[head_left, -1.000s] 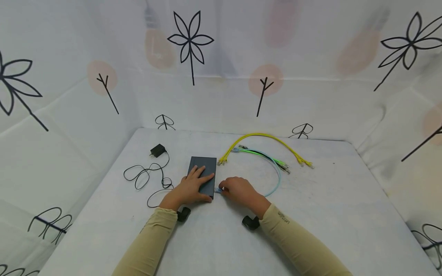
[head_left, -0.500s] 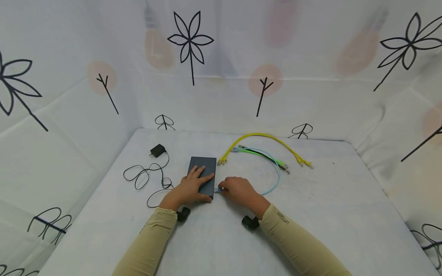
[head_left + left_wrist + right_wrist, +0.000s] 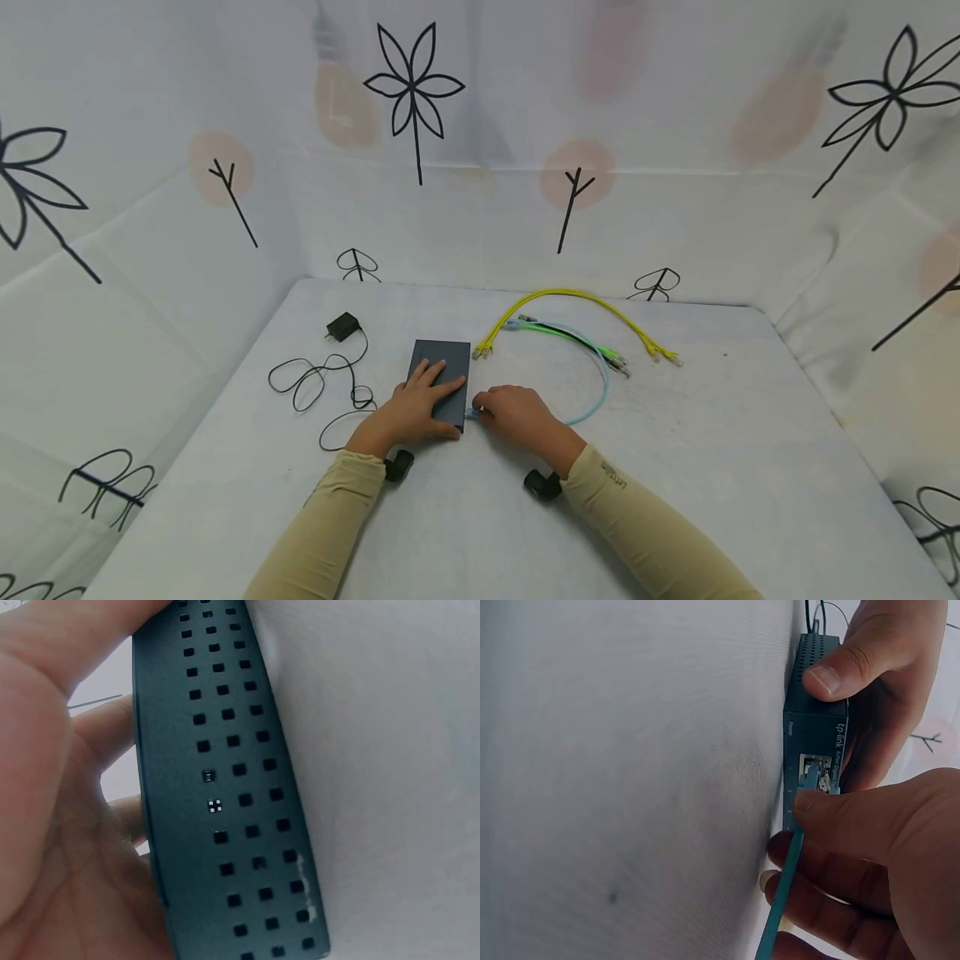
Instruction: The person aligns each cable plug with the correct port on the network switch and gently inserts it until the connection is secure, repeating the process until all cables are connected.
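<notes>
From my end, the loop of the blue cable (image 3: 604, 387) has drawn in slightly over the last second; both hands hardly shift. The right hand (image 3: 521, 417) pinches its plug (image 3: 811, 777) at a port (image 3: 826, 761) of the dark box (image 3: 452, 406), likely seating it (depth, I can't tell). The left hand (image 3: 417, 408), fingers spread, steadies that box on the table (image 3: 712, 467).

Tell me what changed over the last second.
The loop of the light-blue cable has drawn slightly left, toward the dark box. The right hand, pinching the cable, has edged slightly the same way. Nothing was taken hold of or let go. The left hand stays on the box; the yellow cables and power adapter lie as before.
</notes>
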### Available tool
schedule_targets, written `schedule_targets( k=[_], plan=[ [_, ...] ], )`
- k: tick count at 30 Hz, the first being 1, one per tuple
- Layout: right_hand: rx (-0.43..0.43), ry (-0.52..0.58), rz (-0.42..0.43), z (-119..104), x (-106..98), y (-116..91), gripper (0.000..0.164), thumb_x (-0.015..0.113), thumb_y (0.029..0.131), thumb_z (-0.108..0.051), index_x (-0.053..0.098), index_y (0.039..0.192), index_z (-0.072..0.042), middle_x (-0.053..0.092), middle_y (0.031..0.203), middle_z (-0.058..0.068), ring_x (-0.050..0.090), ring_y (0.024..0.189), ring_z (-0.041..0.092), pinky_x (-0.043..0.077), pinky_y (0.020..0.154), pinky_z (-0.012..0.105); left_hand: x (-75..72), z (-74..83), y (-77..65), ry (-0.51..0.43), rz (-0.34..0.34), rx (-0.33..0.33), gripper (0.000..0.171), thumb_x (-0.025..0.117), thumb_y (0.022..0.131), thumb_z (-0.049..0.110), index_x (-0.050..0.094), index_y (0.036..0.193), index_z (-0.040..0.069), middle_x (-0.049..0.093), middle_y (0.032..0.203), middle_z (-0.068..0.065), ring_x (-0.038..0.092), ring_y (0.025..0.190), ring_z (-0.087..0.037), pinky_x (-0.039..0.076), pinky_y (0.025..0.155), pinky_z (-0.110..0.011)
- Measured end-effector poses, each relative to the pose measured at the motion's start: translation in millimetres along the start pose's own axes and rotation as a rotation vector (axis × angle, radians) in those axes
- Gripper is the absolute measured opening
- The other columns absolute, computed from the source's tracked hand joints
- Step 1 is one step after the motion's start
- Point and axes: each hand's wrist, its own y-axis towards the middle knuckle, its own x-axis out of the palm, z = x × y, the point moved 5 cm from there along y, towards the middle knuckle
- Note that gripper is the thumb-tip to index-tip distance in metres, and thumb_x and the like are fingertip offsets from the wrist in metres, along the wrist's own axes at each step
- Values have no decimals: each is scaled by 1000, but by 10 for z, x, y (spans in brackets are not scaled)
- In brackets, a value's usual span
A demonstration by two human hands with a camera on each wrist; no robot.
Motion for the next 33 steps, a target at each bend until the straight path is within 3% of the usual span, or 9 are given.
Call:
schedule_targets(
  k=[33],
  plan=[
    [-35, 22, -19, -50, 8, 71, 13, 65, 93, -16, 71, 104, -14, 68, 95, 0, 65, 87, 16, 53, 75, 33, 3, -7, 21, 32, -18, 0, 87, 73, 78, 58, 32, 151, 35, 10, 164, -6, 1, 151, -35, 27, 110, -66]
  ],
)
